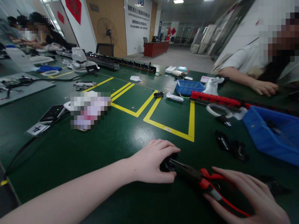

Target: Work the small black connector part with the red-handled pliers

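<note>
My left hand (151, 161) is closed around a small black part (167, 163) on the green table, with fingers above it and the thumb below. Much of the part is hidden by the hand, so its kind is unclear. My right hand (252, 196) grips red-handled long-nose pliers (205, 180), whose handles are spread somewhat apart. The tips of the pliers reach the black part at its right side. Whether the jaws clamp it I cannot tell. Several dark pieces (231, 144) lie on the table beyond the pliers, to the right.
A large blue bin (275, 133) stands at the right, and a smaller blue basket (189, 87) farther back. A red strip (215, 99) runs along the right side. Yellow tape (168, 129) marks the green table (112, 146). A phone (91, 113) lies left. Another person's hand (265, 88) rests at the far right.
</note>
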A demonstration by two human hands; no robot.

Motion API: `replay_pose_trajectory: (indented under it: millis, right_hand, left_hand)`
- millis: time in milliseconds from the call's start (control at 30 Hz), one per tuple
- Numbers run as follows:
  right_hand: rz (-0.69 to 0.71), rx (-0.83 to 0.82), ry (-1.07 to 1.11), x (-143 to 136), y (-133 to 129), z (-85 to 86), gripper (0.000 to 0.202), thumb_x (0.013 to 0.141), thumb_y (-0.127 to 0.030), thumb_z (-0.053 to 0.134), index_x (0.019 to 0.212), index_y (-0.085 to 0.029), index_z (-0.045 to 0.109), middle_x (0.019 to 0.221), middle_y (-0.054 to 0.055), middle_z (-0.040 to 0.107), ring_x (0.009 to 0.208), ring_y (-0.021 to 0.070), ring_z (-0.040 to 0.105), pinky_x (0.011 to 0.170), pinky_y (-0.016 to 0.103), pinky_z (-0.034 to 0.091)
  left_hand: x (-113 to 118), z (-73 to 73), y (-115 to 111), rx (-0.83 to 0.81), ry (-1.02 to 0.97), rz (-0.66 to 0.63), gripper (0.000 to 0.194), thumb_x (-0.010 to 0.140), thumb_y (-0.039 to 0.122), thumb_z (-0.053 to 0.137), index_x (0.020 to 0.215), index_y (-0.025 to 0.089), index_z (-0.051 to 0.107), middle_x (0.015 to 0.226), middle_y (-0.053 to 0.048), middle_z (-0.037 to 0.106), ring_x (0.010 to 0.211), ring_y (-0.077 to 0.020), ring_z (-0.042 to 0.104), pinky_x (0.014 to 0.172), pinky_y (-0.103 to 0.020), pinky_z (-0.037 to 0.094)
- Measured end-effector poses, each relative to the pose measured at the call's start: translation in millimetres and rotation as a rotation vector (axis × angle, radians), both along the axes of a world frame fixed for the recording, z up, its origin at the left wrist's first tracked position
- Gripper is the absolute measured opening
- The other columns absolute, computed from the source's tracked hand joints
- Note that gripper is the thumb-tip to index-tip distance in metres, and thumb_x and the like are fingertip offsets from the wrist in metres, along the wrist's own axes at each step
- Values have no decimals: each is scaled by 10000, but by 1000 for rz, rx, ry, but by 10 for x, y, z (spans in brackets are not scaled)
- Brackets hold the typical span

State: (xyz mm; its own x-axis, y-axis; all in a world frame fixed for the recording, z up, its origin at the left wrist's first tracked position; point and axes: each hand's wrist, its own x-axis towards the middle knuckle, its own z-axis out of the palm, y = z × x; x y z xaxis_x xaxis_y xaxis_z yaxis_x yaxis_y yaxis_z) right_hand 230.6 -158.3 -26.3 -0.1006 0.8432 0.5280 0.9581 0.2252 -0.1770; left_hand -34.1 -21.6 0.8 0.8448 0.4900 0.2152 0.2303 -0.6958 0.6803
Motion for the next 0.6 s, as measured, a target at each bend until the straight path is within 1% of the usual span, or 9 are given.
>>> replay_pose_trajectory:
  millis: [133, 333, 467, 600]
  right_hand:
    - [20, 14, -57, 2, 5, 26, 440, 868, -554, 587, 1197, -263, 591, 1014, 71, 699, 889, 299, 640, 766, 464, 467]
    - [54, 13, -95, -2, 7, 53, 448, 887, -570, 575, 1180, -232, 590, 1008, 79, 702, 873, 280, 654, 735, 429, 477]
    - [73, 31, -100, -14, 12, 79, 424, 893, -554, 570, 1172, -235, 594, 989, 76, 704, 853, 280, 653, 727, 430, 469]
    - [71, 47, -123, -3, -8, 83, 408, 900, -520, 566, 1186, -231, 593, 999, 81, 697, 860, 288, 650, 755, 442, 456]
  left_hand:
    - [7, -53, 27, 14, 2, -11, 633, 819, 360, 722, 1395, 202, 511, 1358, -112, 590, 1254, -300, 541, 1088, -468, 401]
    - [8, -47, 46, 10, 4, -20, 679, 839, 490, 753, 1393, 178, 515, 1342, -119, 589, 1237, -288, 538, 1066, -445, 417]
    - [8, -44, 60, -11, 0, -15, 763, 787, 559, 784, 1395, 177, 524, 1315, -125, 592, 1203, -295, 544, 1027, -437, 456]
    - [1, -45, 75, -24, 0, -25, 758, 814, 581, 746, 1400, 152, 529, 1314, -142, 586, 1205, -305, 535, 1006, -445, 478]
